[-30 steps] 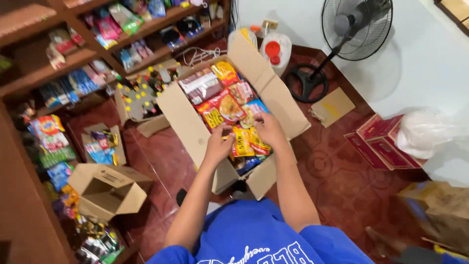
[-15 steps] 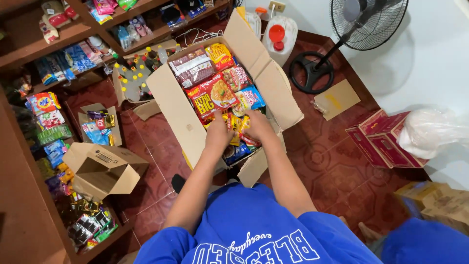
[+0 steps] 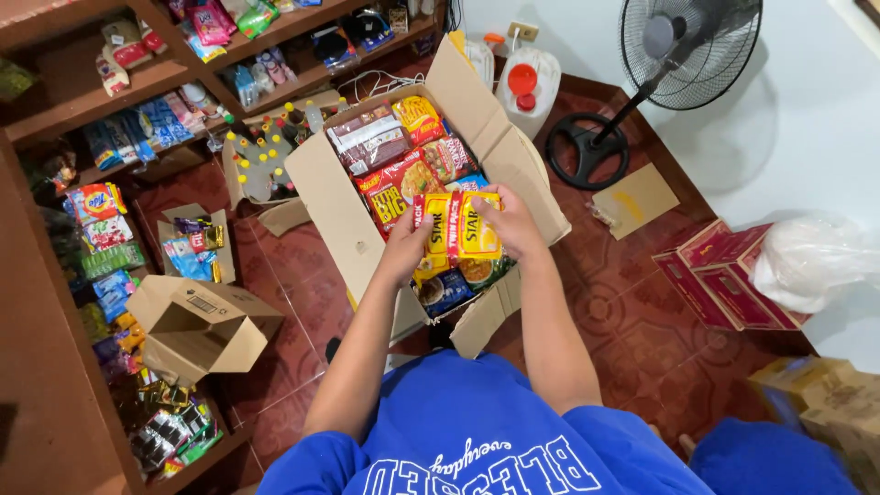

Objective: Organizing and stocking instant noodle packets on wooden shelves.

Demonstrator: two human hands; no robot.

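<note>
A person in a blue shirt holds yellow sachets over an open box of packaged goods.

The left hand and right hand both grip a strip of yellow and red foil sachets, one hand at each side, lifted just above the large open brown cardboard box packed with colourful snack packets. At nine o'clock from this box, well apart on the red tiled floor, lies a smaller empty cardboard box. At two o'clock stands a black pedestal fan. At eleven o'clock, dark wooden shelves hold more packaged goods.
</note>
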